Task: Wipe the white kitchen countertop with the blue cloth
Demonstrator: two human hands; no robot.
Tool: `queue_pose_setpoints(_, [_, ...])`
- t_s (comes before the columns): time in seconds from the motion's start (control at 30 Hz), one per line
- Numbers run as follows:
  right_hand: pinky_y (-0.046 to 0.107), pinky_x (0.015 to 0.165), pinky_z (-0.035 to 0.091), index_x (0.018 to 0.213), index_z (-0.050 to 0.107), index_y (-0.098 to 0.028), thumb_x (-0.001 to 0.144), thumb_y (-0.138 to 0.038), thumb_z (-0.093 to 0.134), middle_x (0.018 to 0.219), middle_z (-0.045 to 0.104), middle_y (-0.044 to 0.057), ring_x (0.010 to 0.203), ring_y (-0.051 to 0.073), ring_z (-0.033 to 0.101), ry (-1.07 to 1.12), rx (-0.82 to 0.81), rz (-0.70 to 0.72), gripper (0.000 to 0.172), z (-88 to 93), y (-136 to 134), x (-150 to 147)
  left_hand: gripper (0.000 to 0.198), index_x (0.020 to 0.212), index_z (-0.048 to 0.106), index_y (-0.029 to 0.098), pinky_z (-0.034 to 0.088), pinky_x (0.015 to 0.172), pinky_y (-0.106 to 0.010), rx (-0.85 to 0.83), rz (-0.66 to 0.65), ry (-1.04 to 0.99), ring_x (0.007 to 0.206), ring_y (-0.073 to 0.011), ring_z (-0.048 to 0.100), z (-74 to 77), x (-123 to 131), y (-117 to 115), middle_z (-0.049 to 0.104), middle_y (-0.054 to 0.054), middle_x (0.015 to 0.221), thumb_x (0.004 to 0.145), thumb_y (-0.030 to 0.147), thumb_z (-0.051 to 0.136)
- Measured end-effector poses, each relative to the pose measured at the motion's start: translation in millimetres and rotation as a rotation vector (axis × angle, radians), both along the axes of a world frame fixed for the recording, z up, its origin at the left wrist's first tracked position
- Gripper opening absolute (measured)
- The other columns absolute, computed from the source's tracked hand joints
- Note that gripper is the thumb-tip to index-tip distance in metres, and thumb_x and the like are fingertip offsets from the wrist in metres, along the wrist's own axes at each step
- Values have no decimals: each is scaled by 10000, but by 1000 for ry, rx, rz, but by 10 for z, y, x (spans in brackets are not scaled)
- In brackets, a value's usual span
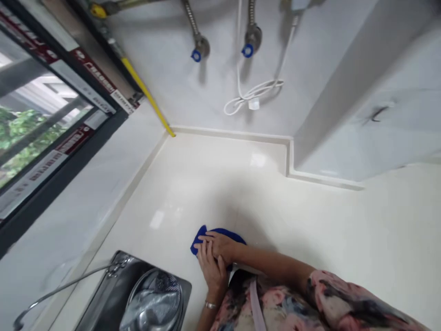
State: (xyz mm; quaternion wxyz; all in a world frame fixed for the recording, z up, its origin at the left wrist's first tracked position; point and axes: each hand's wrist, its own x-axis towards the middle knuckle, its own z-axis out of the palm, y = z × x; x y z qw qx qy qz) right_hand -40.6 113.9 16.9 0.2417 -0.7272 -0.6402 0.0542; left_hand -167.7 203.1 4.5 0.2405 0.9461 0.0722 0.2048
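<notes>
A blue cloth (pixel 200 238) lies on the cream countertop (pixel 310 220), just past the sink's corner. My left hand (pixel 211 269), with a bracelet at the wrist, rests on the cloth's near part. My right hand (pixel 222 244) comes in from the right in a floral sleeve. It lies across the left hand's fingers and presses down on the cloth. Most of the cloth is hidden under the two hands; only its far edge shows.
A steel sink (pixel 110 289) with a metal bowl (pixel 155 301) and a thin faucet (pixel 62 287) sits at the lower left. A window (pixel 34 124) runs along the left. On the back wall are a yellow pipe (pixel 146 94), two blue-capped valves (pixel 196 55) and a coiled white cable (pixel 255 94). A white boxed column (pixel 361 115) juts out at the right.
</notes>
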Motion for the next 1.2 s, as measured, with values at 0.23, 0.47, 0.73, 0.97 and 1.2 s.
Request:
queue_pose_setpoints(0.23, [519, 1283, 337, 1377, 667, -186, 897, -318, 735, 1531, 598, 95, 1508, 342, 428, 75, 65, -443, 502, -120, -766, -129, 570, 1580, 388, 131, 347, 1245, -597, 106, -407, 32, 1618, -326, 215, 105, 409, -377, 437, -201, 1622, 1024, 240, 448])
queue_pose_setpoints(0.47, [574, 1290, 295, 1449, 616, -176, 894, -181, 679, 1658, 455, 91, 1542, 358, 367, 139, -95, -826, 558, -111, -1578, -205, 580, 1537, 478, 120, 342, 1268, -529, 104, -788, -23, 1610, -319, 237, 104, 906, -1016, 463, -170, 1619, 1001, 342, 503])
queue_pose_setpoints(0.73, [608, 1303, 241, 1492, 603, -159, 893, -264, 679, 1691, 391, 141, 1575, 390, 313, 113, -171, -1108, 612, 73, -2211, 673, 553, 1532, 517, 148, 273, 1315, -596, -51, -1004, 49, 1640, -328, 157, 56, 2112, -1672, 449, -116, 1656, 1032, 378, 464])
queue_pose_setpoints(0.97, [523, 1215, 435, 1342, 681, -92, 980, -282, 507, 1447, 657, 168, 1398, 289, 577, 111, 330, -1249, 444, 96, -2620, 802, 611, 1645, 315, 137, 389, 1283, -498, -160, -986, 115, 1555, -242, 396, 177, 2573, -1942, 459, -168, 1642, 1091, 388, 264])
queue_pose_setpoints(1.2, [484, 1074, 572, 1227, 703, -257, 1015, -167, 416, 1313, 732, 86, 1267, 234, 675, -8, 531, -1508, 368, -69, -2806, -707, 655, 1572, 506, 196, 145, 1258, -786, 139, -788, 192, 1599, -509, 176, 170, 2167, -2453, 303, -225, 1709, 991, 493, 562])
